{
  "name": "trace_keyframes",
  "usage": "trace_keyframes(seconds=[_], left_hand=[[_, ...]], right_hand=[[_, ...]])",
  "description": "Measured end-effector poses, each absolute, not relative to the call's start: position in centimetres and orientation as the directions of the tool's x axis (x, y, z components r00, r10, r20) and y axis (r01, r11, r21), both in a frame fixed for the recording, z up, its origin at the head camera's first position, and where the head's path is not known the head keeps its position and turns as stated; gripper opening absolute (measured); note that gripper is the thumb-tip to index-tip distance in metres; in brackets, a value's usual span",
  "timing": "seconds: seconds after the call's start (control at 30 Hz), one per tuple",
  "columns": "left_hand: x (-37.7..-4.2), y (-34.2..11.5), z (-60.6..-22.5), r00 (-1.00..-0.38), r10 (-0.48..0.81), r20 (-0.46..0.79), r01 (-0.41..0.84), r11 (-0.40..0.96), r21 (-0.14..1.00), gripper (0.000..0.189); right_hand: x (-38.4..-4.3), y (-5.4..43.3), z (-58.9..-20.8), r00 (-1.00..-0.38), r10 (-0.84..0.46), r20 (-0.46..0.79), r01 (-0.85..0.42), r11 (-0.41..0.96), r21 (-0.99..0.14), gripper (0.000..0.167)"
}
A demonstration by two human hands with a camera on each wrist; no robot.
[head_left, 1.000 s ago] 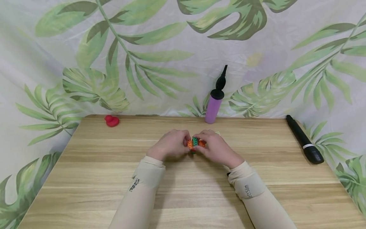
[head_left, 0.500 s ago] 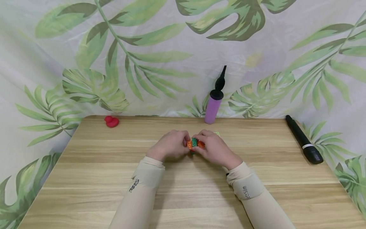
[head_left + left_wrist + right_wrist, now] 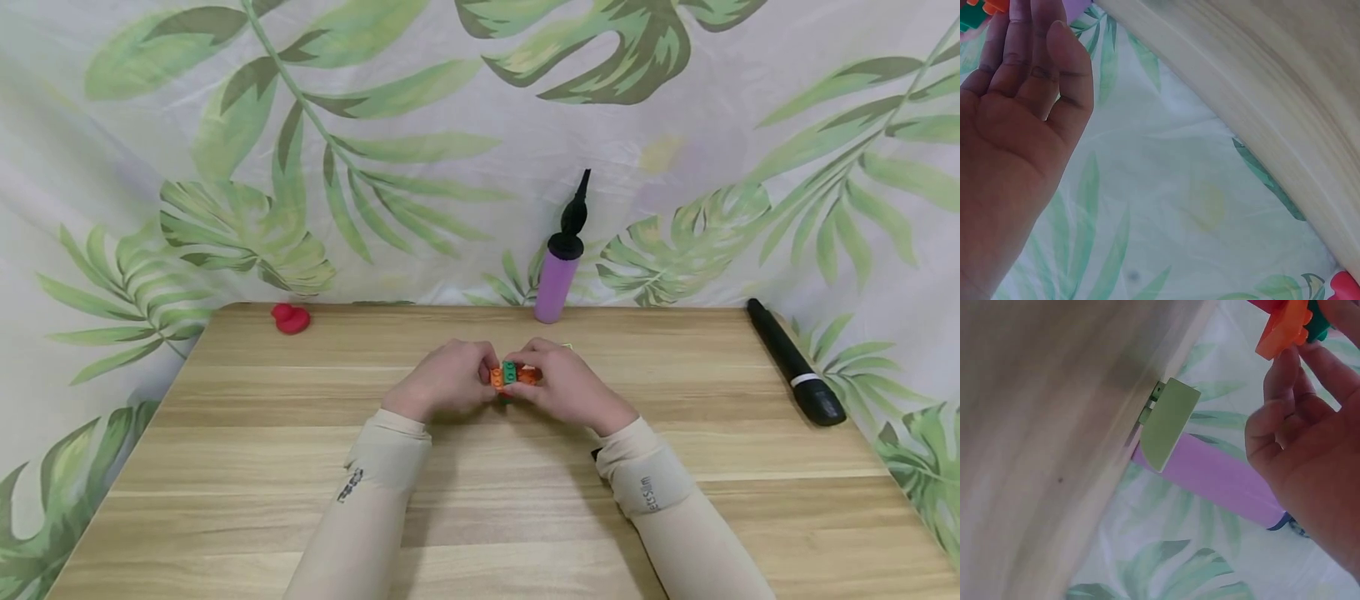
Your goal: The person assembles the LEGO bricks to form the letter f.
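Note:
At the middle of the table, a small build of toy bricks is between my two hands. It has an orange brick on the left, a green brick on top, more orange on the right and a bit of red below. My left hand holds the left end with curled fingers. The thumb and fingers of my right hand pinch the green brick. Seen from the right wrist, an orange piece sticks out beyond the fingertips. Only a corner of the build, an orange brick, shows in the left wrist view.
A light green brick-like piece with studs lies behind my right hand. Near the back edge stands a purple pump with a black nozzle. A red toy duck sits at back left, and a black microphone lies along the right edge.

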State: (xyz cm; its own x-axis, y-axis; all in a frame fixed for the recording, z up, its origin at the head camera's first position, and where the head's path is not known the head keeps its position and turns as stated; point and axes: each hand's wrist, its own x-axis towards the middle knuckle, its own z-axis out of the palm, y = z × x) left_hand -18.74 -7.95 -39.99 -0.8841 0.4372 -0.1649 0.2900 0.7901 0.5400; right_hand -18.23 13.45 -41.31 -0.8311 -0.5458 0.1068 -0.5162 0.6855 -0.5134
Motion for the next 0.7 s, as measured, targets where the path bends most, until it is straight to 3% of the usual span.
trace_keyframes(seconds=[0.17, 0.4, 0.7], left_hand=[[-18.7, -7.9, -40.0, -0.886, 0.434, -0.166, 0.287, 0.792, 0.540, 0.022], [-18.8, -8.1, -39.8, -0.885, 0.430, -0.180, 0.275, 0.793, 0.544, 0.023], [-18.8, -8.0, -40.0, -0.882, 0.439, -0.171, 0.289, 0.790, 0.540, 0.024]], right_hand=[[-18.1, 13.2, -41.3, -0.818, -0.560, 0.132, -0.558, 0.717, -0.418, 0.039], [-18.1, 13.0, -41.3, -0.815, -0.560, 0.147, -0.567, 0.720, -0.400, 0.038], [-18.3, 14.3, -41.0, -0.815, -0.577, 0.060, -0.527, 0.693, -0.492, 0.048]])
